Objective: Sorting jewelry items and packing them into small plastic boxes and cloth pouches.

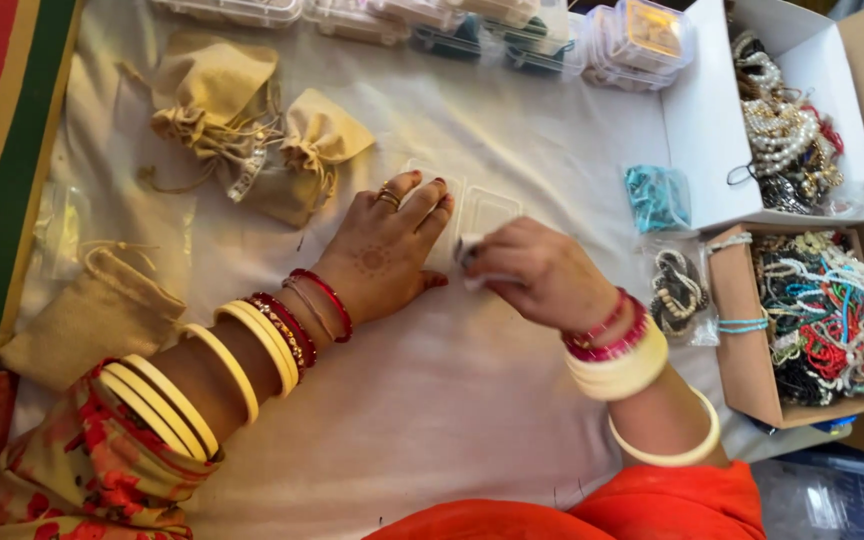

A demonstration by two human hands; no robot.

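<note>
My left hand point(384, 252) lies flat, fingers spread, pressing down on a small clear plastic box point(449, 190) that sits open on the white cloth point(432, 380). Its second half point(490, 210) shows just to the right. My right hand point(542, 272) is curled beside it, pinching a small white piece point(469, 250) at the box's near edge. Both wrists carry cream and red bangles.
Beige drawstring pouches point(252, 120) lie at the upper left, another pouch point(92, 310) at the left edge. Clear boxes point(512, 30) line the far side. A white box point(742, 130) and a brown box point(742, 340) of beaded jewellery stand at the right, with small bagged beads point(657, 198) beside them.
</note>
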